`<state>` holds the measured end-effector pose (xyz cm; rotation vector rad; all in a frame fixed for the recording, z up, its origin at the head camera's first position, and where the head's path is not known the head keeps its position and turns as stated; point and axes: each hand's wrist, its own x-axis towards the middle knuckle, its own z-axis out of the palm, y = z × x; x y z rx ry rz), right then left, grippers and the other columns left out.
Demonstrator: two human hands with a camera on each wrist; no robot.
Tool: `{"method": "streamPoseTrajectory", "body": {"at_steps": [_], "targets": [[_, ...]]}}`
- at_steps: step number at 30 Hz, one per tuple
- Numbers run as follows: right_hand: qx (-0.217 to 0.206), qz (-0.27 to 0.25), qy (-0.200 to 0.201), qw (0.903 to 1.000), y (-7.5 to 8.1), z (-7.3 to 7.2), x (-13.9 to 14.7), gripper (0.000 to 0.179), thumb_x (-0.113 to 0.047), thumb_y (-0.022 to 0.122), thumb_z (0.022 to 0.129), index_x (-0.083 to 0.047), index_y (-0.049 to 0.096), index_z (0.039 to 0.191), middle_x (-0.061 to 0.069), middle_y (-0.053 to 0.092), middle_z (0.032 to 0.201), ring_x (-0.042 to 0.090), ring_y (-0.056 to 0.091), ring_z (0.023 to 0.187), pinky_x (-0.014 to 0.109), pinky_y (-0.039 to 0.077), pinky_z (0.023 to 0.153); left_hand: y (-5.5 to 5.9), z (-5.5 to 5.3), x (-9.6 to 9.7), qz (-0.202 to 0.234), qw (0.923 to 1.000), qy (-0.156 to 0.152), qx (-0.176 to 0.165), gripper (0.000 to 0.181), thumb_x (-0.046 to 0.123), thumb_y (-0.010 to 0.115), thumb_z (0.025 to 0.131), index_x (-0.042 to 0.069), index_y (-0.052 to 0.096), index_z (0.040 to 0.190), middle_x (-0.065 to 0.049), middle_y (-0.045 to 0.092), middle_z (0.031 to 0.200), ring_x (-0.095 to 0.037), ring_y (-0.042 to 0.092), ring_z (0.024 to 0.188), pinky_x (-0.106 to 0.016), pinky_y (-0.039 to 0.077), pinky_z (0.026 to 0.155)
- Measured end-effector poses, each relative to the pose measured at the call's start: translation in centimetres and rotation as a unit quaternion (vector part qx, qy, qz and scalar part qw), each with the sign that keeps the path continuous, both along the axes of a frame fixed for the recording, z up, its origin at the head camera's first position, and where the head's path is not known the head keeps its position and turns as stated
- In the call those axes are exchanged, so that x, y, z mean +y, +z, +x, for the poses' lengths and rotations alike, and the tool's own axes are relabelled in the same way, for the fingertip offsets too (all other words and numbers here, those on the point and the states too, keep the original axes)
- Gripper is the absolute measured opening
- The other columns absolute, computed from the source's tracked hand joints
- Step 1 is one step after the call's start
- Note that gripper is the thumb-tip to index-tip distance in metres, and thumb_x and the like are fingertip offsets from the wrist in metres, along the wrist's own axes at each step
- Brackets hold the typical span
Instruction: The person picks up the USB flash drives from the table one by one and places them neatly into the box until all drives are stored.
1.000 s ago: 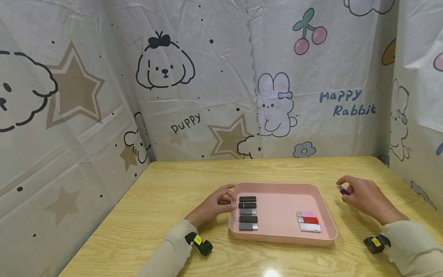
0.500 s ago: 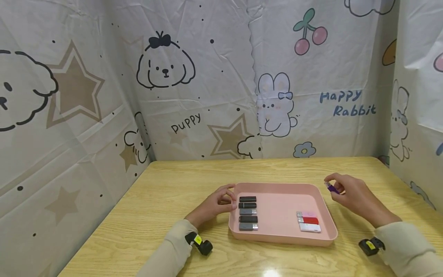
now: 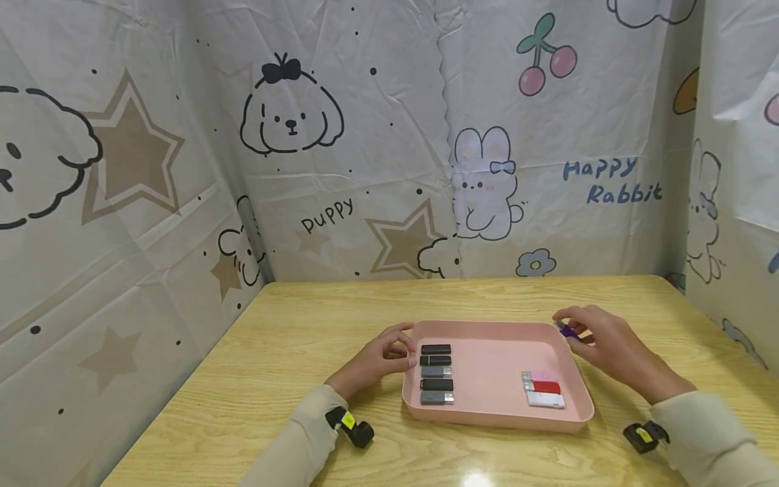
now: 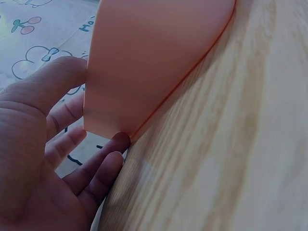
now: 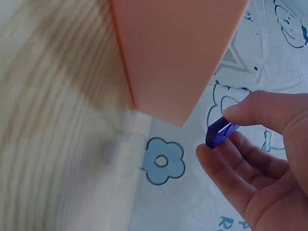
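Note:
A pink tray [image 3: 487,330] lies on the table. My left hand [image 3: 380,355] holds it at its left side, thumb at the rim and fingers curled against the outer wall, as the left wrist view shows beside the tray wall [image 4: 149,53]. Between thumb and fingers, my right hand [image 3: 608,341] pinches a purple USB flash drive [image 3: 569,331] at the tray's back right corner. That purple drive [image 5: 219,134] shows clearly in the right wrist view, apart from the tray's wall. Inside the tray, several black and grey USB drives [image 3: 436,385] form a column at the left.
At the tray's right lie a pink drive [image 3: 544,376], a red drive [image 3: 546,387] and a white drive [image 3: 544,400]. The wooden table [image 3: 328,308] backs onto a printed curtain [image 3: 377,135], with more curtain at both sides.
My right hand has moved left with the purple USB flash drive, from beside the tray to its back right corner. The left hand and the tray have stayed put.

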<state>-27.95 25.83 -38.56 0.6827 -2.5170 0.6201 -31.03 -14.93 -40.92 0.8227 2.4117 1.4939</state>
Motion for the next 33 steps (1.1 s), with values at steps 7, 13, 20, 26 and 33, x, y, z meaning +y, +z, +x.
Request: {"method": "streamPoseTrajectory", "body": {"at_steps": [7,13,20,26,33], "targets": [[-0.020,0.003,0.047,0.9987,0.1,0.4,-1.2,0.043,0.007,0.077,0.075,-0.011,0.065,0.112,0.005,0.068,0.105,0.022,0.065,0.091,0.033,0.057,0.070,0.1,0.1,0.1,0.001,1.0000,0.000,0.002,0.019,0.011,0.064,0.092,0.001,0.058,0.107,-0.013,0.026,0.155,-0.033,0.057,0.114,-0.048,0.044,0.098],[-0.033,0.013,0.072,0.9968,-0.3,0.5,-1.7,0.048,0.010,0.076,0.074,-0.011,0.065,0.116,0.002,0.068,0.106,0.017,0.065,0.090,0.030,0.056,0.072,0.0,0.1,0.1,0.005,1.0000,0.000,-0.002,0.020,0.011,0.065,0.092,0.001,0.057,0.107,-0.013,0.026,0.156,-0.033,0.056,0.115,-0.047,0.044,0.098],[-0.052,0.028,0.083,0.9948,-0.7,0.5,-2.2,0.050,0.008,0.076,0.075,-0.016,0.064,0.118,-0.001,0.069,0.104,0.012,0.065,0.090,0.038,0.055,0.080,0.0,0.1,0.1,0.007,1.0000,0.001,-0.003,0.020,0.011,0.065,0.092,0.001,0.057,0.108,-0.012,0.026,0.156,-0.032,0.056,0.116,-0.047,0.044,0.098],[-0.087,0.035,0.080,0.9924,-1.0,0.1,-2.6,0.047,0.001,0.075,0.081,-0.018,0.063,0.122,0.001,0.069,0.111,0.017,0.066,0.096,0.042,0.054,0.083,0.0,0.2,0.0,0.003,1.0000,0.002,-0.002,0.021,0.012,0.065,0.092,0.002,0.057,0.107,-0.012,0.027,0.156,-0.032,0.056,0.116,-0.047,0.044,0.099],[-0.138,0.032,0.074,0.9871,-0.7,0.0,-2.9,0.046,-0.002,0.072,0.084,-0.018,0.061,0.125,0.001,0.067,0.111,0.015,0.062,0.094,0.041,0.054,0.083,0.3,0.3,0.0,0.001,1.0000,-0.003,-0.002,0.021,0.011,0.065,0.092,0.001,0.057,0.108,-0.012,0.026,0.156,-0.033,0.056,0.116,-0.047,0.043,0.099]]}}
